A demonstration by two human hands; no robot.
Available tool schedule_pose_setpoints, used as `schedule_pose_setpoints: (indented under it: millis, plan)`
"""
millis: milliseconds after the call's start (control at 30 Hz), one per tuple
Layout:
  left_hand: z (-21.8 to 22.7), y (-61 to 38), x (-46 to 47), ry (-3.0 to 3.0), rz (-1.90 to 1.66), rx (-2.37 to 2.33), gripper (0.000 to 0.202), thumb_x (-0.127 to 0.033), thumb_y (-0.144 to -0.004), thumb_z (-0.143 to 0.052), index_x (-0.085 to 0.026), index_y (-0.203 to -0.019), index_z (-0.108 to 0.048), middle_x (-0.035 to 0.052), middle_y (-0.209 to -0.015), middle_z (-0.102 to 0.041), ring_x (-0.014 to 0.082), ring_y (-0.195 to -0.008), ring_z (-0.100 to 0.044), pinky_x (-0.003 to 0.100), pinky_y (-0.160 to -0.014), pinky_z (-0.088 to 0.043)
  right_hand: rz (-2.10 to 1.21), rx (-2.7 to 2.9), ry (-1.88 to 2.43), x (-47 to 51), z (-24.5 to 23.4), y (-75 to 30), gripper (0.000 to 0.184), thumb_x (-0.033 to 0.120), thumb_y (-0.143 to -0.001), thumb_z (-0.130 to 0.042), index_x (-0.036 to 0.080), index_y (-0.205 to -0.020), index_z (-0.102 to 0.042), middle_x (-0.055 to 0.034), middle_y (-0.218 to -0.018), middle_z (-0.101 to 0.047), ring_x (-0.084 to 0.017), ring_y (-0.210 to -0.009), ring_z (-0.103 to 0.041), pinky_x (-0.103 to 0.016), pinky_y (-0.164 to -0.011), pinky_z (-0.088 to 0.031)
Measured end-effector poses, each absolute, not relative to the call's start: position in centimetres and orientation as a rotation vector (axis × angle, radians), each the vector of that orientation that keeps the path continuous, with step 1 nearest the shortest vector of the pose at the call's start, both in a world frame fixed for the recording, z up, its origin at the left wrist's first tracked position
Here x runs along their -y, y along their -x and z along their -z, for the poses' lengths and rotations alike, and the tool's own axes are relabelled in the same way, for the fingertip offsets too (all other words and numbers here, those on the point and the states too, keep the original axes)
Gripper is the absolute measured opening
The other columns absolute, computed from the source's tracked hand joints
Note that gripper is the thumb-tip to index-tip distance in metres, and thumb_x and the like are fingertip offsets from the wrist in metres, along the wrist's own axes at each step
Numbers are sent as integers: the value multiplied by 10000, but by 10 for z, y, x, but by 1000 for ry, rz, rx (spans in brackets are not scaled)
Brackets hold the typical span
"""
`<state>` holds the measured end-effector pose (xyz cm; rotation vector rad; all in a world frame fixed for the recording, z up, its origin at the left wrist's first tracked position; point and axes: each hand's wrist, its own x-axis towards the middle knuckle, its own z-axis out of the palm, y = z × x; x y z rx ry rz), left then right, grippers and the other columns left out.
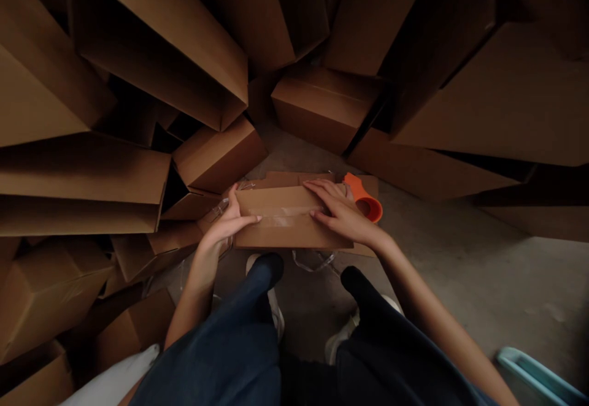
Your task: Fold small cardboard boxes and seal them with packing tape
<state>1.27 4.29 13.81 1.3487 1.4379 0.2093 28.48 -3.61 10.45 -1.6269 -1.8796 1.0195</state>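
A small closed cardboard box (294, 235) is in front of my knees, with a strip of clear tape (278, 217) along the middle of its top. My left hand (226, 225) grips the box's left end, thumb on the upper face and fingers round the side. Across the right part of the top lies my right hand (343, 214), its fingers stretched out and apart, fingertips near the far edge. Just beyond that hand is an orange tape dispenser (353, 189), partly hidden by the wrist. Under the box, a flat piece of cardboard (280, 179) shows.
Many cardboard boxes surround me, with tall ones (175, 38) in front, several on the left (69, 289) and a large one on the right (501, 99). Loose clear tape (313, 265) trails on the concrete floor (442, 259). A light-blue plastic object (538, 375) stands at lower right.
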Motion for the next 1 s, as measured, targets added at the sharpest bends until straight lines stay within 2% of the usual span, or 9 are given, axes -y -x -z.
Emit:
schedule_pose_setpoints:
  millis: [133, 267, 467, 733, 867, 1000]
  plan:
    - [-134, -9, -45, -1373, -178, -1443, 1257, -337, -657, -772, -163, -1541, 105, 212, -1542, -264, 360, -1424, -298, 474, -1189, -223, -1005, 1890, 1630, 36, -104, -285, 578, 311, -899, -471, 273, -1464, -353, -76, -1529, -396, -282, -1433, -320, -613, -1191, -138]
    - [-129, -4, -46, -1420, -180, -1419, 1246, -343, -675, -769, -177, -1543, 109, 207, -1558, -230, 364, -1436, -280, 472, -1198, -201, -1018, 1886, 1625, 36, -104, -285, 574, 316, -906, -467, 280, -1466, -345, -73, -1532, -389, -281, -1437, -313, -613, -1189, -151]
    - [-128, 0, -49, -1413, -166, -1365, 1280, -327, -648, -783, -189, -1544, 121, 200, -1547, -268, 358, -1411, -333, 484, -1189, -228, -1019, 1884, 1624, 36, -105, -285, 568, 312, -908, -467, 288, -1462, -346, -76, -1530, -393, -285, -1436, -315, -628, -1189, -119]
    - [-130, 4, -52, -1436, -125, -1326, 1310, -286, -607, -796, -176, -1548, 109, 204, -1554, -258, 371, -1430, -294, 512, -1199, -172, -1009, 1886, 1626, 37, -104, -285, 569, 318, -904, -460, 287, -1462, -352, -79, -1527, -396, -292, -1433, -320, -635, -1181, -129]
    - [-132, 6, -54, -1439, -85, -1295, 1332, -295, -610, -788, -189, -1539, 161, 199, -1590, -178, 360, -1450, -258, 503, -1205, -150, -1022, 1882, 1630, 36, -104, -284, 575, 324, -902, -466, 282, -1464, -353, -81, -1530, -390, -284, -1438, -312, -616, -1182, -154]
    - [-131, 8, -54, -1431, -76, -1281, 1333, -322, -631, -789, -224, -1531, 189, 181, -1612, -126, 351, -1467, -223, 513, -1205, -141, -1027, 1882, 1633, 36, -106, -284, 571, 321, -907, -462, 284, -1465, -346, -77, -1534, -387, -276, -1439, -311, -624, -1185, -120]
